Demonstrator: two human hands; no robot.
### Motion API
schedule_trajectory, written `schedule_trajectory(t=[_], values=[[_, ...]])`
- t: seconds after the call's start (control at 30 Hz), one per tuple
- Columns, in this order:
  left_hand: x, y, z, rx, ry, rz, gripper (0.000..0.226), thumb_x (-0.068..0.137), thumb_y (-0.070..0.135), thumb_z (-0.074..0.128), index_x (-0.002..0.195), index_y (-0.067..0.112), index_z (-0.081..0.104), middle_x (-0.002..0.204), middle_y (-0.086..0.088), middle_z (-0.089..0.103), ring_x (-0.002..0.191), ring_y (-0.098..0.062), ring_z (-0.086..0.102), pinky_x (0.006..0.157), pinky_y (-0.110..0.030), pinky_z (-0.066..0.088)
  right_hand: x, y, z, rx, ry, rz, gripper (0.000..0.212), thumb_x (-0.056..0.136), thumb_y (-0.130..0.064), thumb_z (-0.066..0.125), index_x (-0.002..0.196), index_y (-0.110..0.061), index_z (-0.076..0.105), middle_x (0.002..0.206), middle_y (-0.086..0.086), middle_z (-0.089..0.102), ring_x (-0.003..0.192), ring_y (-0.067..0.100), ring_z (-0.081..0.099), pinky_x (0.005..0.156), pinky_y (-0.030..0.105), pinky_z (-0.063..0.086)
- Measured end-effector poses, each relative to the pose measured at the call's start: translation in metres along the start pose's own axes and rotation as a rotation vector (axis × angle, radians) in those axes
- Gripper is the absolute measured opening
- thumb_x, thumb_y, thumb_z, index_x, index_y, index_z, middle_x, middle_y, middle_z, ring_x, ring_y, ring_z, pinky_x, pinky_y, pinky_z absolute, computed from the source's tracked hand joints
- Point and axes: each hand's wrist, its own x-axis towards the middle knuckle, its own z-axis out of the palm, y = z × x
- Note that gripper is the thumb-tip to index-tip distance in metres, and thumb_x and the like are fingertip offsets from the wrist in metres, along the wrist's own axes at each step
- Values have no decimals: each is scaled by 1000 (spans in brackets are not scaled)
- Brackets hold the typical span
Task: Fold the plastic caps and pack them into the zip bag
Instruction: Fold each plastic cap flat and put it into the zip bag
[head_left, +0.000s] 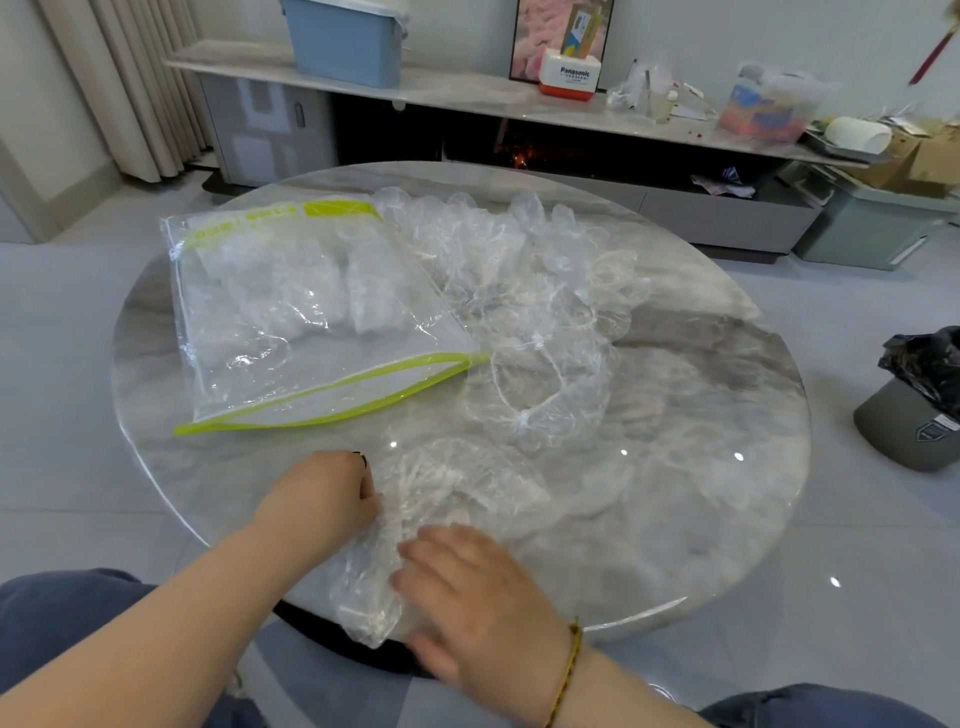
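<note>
A clear plastic cap (415, 499) lies crumpled at the near edge of the round marble table (701, 415), partly hanging over the rim. My left hand (322, 493) grips the cap's left side with curled fingers. My right hand (467, 587) presses flat on its near part, fingers straight. The zip bag (291, 322), clear with a green-yellow zip strip, lies on the table's left half with its mouth open toward me and folded caps inside. A pile of loose clear caps (530, 280) spreads to the right of the bag.
A low TV bench (467, 93) with a blue box (345, 39) and clutter runs behind the table. A grey bin with a black bag (914, 410) stands on the floor at the right. My knees show below the table's edge.
</note>
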Motion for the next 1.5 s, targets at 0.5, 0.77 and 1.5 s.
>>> schedule_trajectory(t=[0.5,0.77,1.5], values=[[-14,2,-10,-318,-108,425,20,65,27,36,61,44,46,81,30,48,96,-6,53,80,-7,36,-9,-13,16,391,235,489,5,70,-23,51,74,-24,53,58,-10,50,54,4,45,51,8,34],[-18,14,-11,-118,-55,493,115,35,94,-8,89,26,66,100,22,60,90,2,40,81,-3,24,-4,20,-18,868,350,1267,32,82,3,57,58,-12,44,49,0,48,37,1,44,40,9,36],[-6,36,11,-218,172,648,16,60,31,41,73,36,33,77,17,57,79,-1,42,79,-4,22,-24,19,-16,-11,46,435,30,71,-33,46,99,-24,46,106,-6,64,110,13,45,97,29,33]])
